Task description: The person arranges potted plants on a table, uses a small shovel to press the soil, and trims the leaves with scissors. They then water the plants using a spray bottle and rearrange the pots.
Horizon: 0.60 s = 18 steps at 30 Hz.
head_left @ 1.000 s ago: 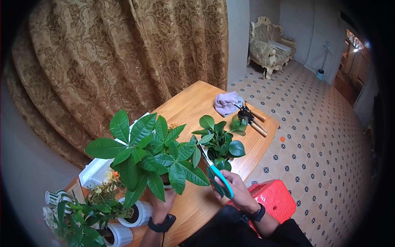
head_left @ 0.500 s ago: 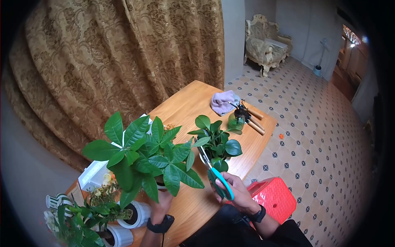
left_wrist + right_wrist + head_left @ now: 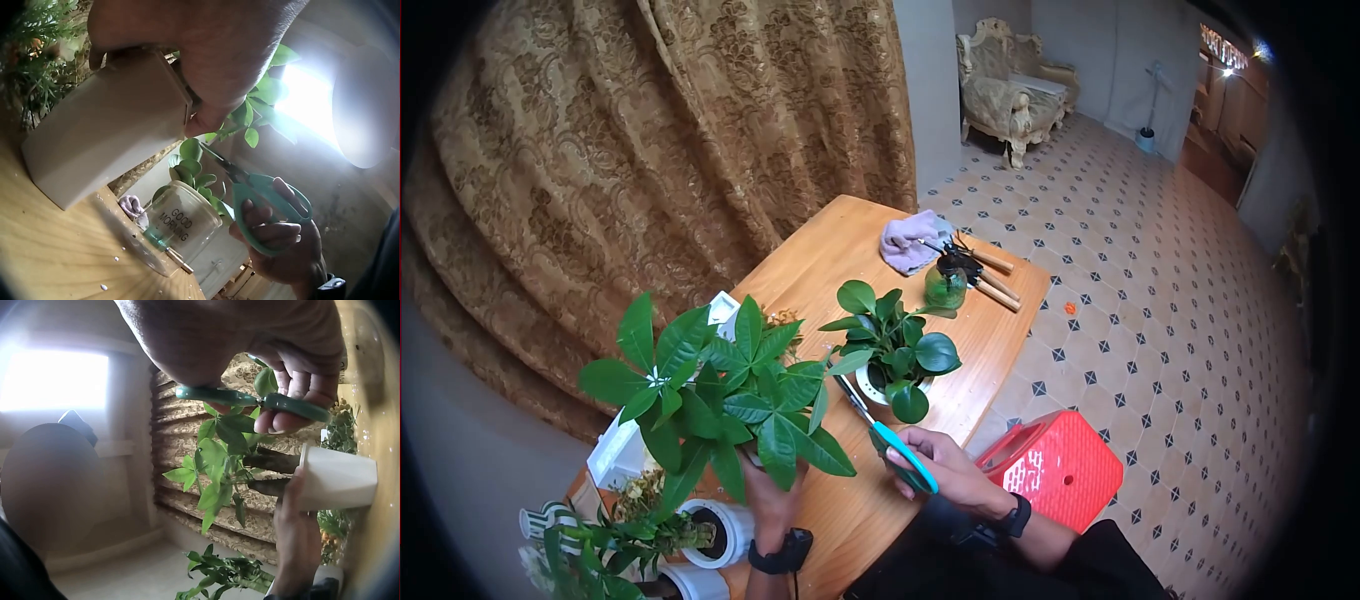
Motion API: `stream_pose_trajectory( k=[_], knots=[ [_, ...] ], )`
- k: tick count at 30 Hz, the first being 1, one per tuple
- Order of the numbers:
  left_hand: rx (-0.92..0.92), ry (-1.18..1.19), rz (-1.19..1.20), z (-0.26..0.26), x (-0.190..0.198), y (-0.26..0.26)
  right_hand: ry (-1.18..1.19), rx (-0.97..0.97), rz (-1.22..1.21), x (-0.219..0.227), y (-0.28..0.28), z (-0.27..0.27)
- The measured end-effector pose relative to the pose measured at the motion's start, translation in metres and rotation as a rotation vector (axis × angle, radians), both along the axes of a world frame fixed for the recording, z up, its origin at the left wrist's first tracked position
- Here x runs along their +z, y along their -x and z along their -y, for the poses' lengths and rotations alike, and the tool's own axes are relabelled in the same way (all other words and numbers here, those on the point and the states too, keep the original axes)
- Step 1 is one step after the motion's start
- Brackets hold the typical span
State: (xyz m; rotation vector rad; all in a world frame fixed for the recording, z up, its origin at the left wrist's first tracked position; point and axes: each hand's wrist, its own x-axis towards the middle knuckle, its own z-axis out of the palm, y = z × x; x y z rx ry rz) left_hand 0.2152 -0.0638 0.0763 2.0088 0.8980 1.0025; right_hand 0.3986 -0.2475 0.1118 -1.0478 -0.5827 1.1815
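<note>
My left hand (image 3: 772, 492) grips the rim of a tapered white pot (image 3: 112, 125) that stands on the wooden table. A leafy green plant (image 3: 685, 340) with two dark trunks (image 3: 278, 462) grows from it. My right hand (image 3: 945, 468) holds scissors (image 3: 900, 448) with teal handles, fingers through the loops. Their blades point away from me, beside the plant's right-hand leaves. Just past the blade tips stands a round-leaved plant (image 3: 890, 350) in a white pot lettered GOOD MORNING (image 3: 181, 222).
Behind it are a green glass jar (image 3: 945, 288), wooden-handled garden tools (image 3: 997, 292) and a lilac cloth (image 3: 910, 243). More white pots (image 3: 735, 530) with plants crowd the left edge, near a white box (image 3: 615, 455). A red stool (image 3: 1060, 475) stands right of the table.
The head view has turned right, so the scene slides left. The scissors have come lower beside the round-leaved plant. My left hand still grips the pot.
</note>
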Motion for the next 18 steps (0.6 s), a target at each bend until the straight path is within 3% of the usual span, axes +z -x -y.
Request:
stream_pose_trajectory(
  k=[8, 18],
  knots=[
    [-0.011, 0.051, -0.004, -0.001, -0.004, 0.001, -0.019, 0.017, -0.011, -0.009, 0.0, -0.005],
    [0.003, -0.132, 0.01, -0.005, -0.018, 0.002, -0.042, 0.01, -0.045, -0.007, -0.002, -0.003]
  ],
)
